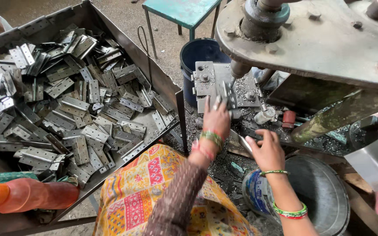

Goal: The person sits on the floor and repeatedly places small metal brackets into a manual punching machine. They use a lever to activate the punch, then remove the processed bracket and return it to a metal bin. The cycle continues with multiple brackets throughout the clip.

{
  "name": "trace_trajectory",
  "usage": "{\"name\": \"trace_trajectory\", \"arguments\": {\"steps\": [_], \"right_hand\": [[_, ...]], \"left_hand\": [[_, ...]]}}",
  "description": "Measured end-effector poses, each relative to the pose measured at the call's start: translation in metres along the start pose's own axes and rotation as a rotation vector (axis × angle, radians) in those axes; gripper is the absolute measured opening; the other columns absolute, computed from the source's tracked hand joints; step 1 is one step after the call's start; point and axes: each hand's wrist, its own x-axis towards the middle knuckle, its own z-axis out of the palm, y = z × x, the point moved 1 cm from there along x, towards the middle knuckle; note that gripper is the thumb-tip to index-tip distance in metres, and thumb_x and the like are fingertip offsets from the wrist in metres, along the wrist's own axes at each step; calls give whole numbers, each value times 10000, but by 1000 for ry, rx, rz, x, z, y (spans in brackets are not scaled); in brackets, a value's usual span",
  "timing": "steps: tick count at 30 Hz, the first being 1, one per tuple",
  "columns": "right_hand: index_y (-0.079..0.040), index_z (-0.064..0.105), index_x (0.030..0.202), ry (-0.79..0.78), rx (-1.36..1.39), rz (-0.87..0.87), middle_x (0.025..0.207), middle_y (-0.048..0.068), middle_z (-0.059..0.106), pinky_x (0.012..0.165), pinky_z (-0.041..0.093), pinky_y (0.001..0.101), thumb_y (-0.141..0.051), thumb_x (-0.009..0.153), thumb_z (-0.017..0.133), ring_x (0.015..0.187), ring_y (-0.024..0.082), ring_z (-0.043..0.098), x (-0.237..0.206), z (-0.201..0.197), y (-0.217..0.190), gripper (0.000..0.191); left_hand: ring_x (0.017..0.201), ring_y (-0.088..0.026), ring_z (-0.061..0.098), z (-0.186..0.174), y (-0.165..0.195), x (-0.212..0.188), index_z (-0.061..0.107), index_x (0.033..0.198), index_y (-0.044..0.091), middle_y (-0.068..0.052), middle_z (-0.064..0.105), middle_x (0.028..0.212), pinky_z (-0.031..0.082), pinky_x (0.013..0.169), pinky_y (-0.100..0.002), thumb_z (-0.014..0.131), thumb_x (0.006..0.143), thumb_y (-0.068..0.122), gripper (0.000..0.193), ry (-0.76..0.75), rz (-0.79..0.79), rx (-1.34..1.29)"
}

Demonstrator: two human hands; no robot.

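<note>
At the far left one orange plastic bottle (27,195) lies on its side at the near corner of a big metal tray (162,83). The tray holds a heap of grey metal hinges (66,109), too many and too tangled to count. Behind the tray's right corner stand one blue bucket (195,54) and, further back, one teal stool (184,11).

The left hand (216,119) reaches forward, fingers together and pressed down on a single hinge (227,94) that lies on the steel plate (206,78) under the drill bit (232,81) of the machine (320,39). That wrist carries several bangles.

Just right and nearer, the right hand (265,150) pinches one flat metal piece (241,140) between thumb and fingertips, holding it low, near the left wrist; whether it is another hinge I cannot tell. Two green bangles sit on this arm.

Metal shavings (250,87) litter the plate around the hinge. Below the right forearm stands one round grey tub (324,192).
</note>
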Motion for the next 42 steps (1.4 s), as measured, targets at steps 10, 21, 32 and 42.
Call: {"name": "trace_trajectory", "arguments": {"steps": [10,21,32,42], "right_hand": [[-30,578,1284,405,332,-179,1389,146,452,921,586,324,-192,987,745,1153,237,595,-11,-3,0,377],[-33,566,1260,415,353,-182,1368,137,444,922,585,333,-231,987,717,1158,236,591,-9,0,3,369],[-43,621,1213,392,312,-149,1363,142,482,920,581,353,-221,956,743,1142,249,606,-10,-3,-1,336],[-47,639,1198,370,286,-149,1356,134,502,917,576,347,-220,947,763,1119,248,615,-11,-4,-3,329]], "left_hand": [[1139,-238,662,-25,12,-72,630,1075,95,-57,657,1150,451,1153,-544,619,952,144,133,626,217,-258],[786,-230,687,-29,-12,-11,624,1076,90,-71,677,1108,564,820,-419,663,974,192,149,578,-92,-260],[1211,-249,586,-8,-18,-4,594,1407,49,-156,540,1445,423,998,-460,526,981,263,482,174,-114,81],[1489,-278,339,-2,7,-28,584,1378,14,-149,428,1565,116,1239,-581,450,1000,412,565,-18,-52,-47]]}}
